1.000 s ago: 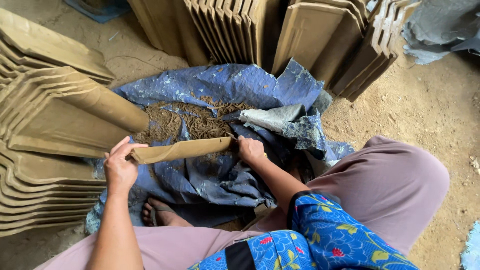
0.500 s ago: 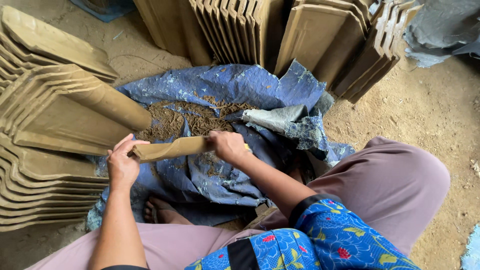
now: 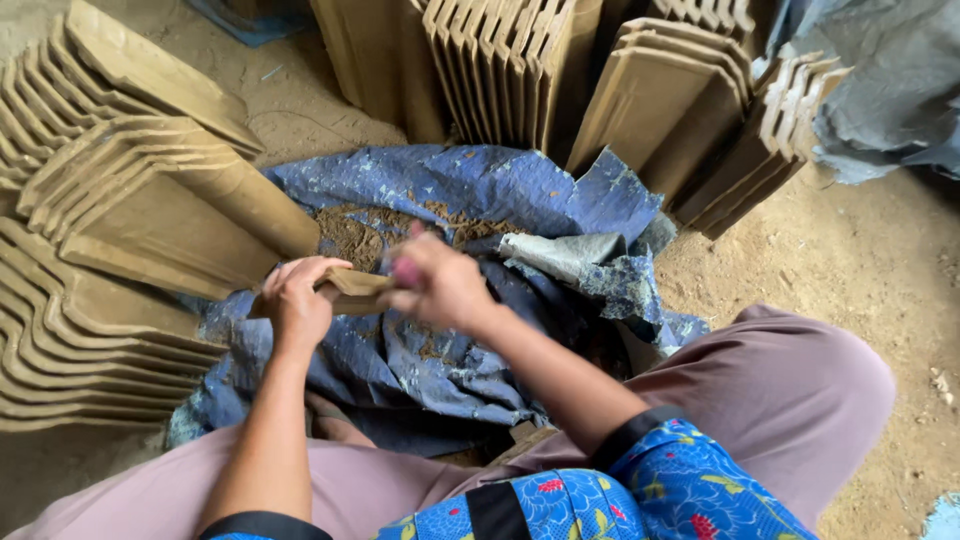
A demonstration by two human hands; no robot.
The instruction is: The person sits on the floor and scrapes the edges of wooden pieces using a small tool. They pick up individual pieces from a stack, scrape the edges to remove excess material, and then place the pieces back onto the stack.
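The clay tile (image 3: 352,288) is held edge-up above the blue tarp (image 3: 480,190), mostly covered by my two hands; only a short tan stretch shows between them. My left hand (image 3: 295,300) is closed around its near end, fingers wrapped over the top edge. My right hand (image 3: 435,285) has slid along the tile from its far end a second ago to close beside the left, and is motion-blurred; its fingers curl over the tile, though I cannot tell how firm the hold is. I judge this to be a stroke along the edge, trimming or smoothing it, now near the end of a pass.

Just beyond the grip lies a heap of brown clay scrapings (image 3: 350,235) on the tarp. Left of the grip stand stacked unfired tiles (image 3: 110,250); further beyond, more tiles lean upright in rows (image 3: 510,70). Under my wrists are my knees in mauve trousers (image 3: 800,400), on the dirt floor (image 3: 880,260).
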